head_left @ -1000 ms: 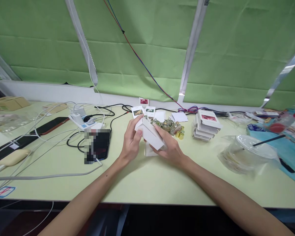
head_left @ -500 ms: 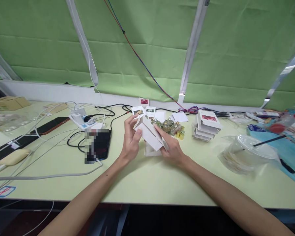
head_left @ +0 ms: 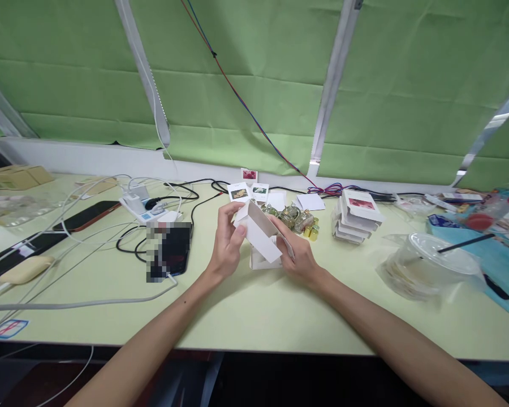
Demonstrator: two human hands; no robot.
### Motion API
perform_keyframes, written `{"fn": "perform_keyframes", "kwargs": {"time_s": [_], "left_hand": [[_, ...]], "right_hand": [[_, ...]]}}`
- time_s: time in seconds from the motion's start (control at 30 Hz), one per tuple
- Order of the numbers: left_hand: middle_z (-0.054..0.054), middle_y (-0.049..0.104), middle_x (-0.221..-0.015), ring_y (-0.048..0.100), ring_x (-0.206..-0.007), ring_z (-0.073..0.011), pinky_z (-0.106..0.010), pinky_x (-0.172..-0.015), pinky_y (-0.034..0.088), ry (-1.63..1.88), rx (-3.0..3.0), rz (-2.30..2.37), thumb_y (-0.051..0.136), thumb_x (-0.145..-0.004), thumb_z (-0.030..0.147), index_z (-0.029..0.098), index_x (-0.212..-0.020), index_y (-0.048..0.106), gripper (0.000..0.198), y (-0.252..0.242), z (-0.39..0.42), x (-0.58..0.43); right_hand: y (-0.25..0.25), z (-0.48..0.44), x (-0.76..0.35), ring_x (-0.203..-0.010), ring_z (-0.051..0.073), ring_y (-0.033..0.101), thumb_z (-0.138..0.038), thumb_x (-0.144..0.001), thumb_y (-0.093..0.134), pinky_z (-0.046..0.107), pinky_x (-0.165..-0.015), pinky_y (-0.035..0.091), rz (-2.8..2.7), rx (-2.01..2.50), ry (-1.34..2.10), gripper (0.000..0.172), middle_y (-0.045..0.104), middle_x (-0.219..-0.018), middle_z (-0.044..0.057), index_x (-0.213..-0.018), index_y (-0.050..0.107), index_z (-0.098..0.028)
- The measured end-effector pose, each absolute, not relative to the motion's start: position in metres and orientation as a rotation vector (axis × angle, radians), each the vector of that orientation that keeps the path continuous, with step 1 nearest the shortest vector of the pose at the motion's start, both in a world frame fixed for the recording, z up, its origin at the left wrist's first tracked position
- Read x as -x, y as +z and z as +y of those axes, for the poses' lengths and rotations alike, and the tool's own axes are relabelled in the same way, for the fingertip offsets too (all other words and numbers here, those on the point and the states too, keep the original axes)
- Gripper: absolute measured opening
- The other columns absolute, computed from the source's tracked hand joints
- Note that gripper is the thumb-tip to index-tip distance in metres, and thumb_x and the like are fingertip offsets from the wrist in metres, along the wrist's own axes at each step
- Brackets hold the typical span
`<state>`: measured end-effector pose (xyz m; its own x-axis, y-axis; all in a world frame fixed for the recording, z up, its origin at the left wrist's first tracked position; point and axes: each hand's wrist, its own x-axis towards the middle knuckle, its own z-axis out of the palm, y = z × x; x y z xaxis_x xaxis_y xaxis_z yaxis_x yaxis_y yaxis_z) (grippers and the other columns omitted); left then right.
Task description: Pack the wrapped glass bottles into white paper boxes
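Note:
Both hands hold a white cardboard box [head_left: 261,233] above the middle of the table, tilted, with a long opening along its side. My left hand [head_left: 228,237] grips its left end, thumb on the near face. My right hand [head_left: 296,249] is closed on the right side, at a raised flap. Under the held box, another white box piece [head_left: 263,261] rests on the table, partly hidden. Just behind the hands lie small glass bottles [head_left: 290,215] and little yellow vials [head_left: 311,232].
A stack of white boxes [head_left: 356,215] stands to the right, near a lidded plastic cup [head_left: 432,265] with a black straw. Picture cards [head_left: 238,192] lie at the back. A phone [head_left: 176,249], a power strip [head_left: 142,209] and loose cables are on the left.
The opening of the held box has widened, with the flap at my right hand pulled away. Both hands stay in nearly the same place.

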<state>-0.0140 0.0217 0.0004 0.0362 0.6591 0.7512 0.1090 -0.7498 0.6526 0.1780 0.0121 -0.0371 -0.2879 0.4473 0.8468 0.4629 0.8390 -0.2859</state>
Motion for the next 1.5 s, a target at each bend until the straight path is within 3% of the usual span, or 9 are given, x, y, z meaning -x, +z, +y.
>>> {"fn": "perform_keyframes", "kwargs": {"time_s": [0.17,0.5,1.0,1.5], "left_hand": [[-0.01,0.058,-0.12,0.06,-0.1,-0.0239,-0.033,-0.073,0.054,1.729,-1.881,0.792,0.05,-0.093,0.068,0.026,-0.122,0.051,0.051,0.0004,0.0216,0.0149],[-0.009,0.057,-0.121,0.061,-0.094,-0.0212,-0.03,-0.069,0.054,1.706,-1.839,0.824,0.052,-0.094,0.064,0.026,-0.122,0.051,0.048,-0.0019,0.024,0.0155],[-0.01,0.057,-0.12,0.062,-0.088,-0.0198,-0.029,-0.06,0.053,1.676,-1.802,0.824,0.054,-0.091,0.067,0.027,-0.12,0.05,0.05,0.002,0.0209,0.0137],[-0.009,0.057,-0.118,0.063,-0.088,-0.0204,-0.03,-0.062,0.053,1.676,-1.818,0.827,0.054,-0.09,0.069,0.027,-0.118,0.049,0.051,0.0038,0.0206,0.0127]], "right_hand": [[-0.0369,0.0125,-0.1787,-0.129,0.022,0.064,-0.018,-0.104,0.035,0.035,-0.103,0.057,-1.928,0.664,-0.04,0.058,0.058,-0.149,0.008,-0.161,0.027,-0.026],[-0.0357,0.0135,-0.1794,-0.141,0.024,0.052,-0.014,-0.1,0.041,0.043,-0.113,0.052,-1.964,0.575,-0.115,0.066,0.047,-0.158,0.006,-0.162,0.023,-0.028],[-0.0357,0.0151,-0.181,-0.139,0.027,0.055,-0.033,-0.104,0.045,0.044,-0.108,0.055,-1.991,0.59,-0.108,0.064,0.049,-0.157,0.009,-0.163,0.021,-0.028],[-0.0362,0.016,-0.1805,-0.139,0.027,0.055,-0.032,-0.104,0.043,0.043,-0.107,0.056,-2.003,0.591,-0.148,0.065,0.05,-0.156,0.01,-0.163,0.018,-0.027]]}}
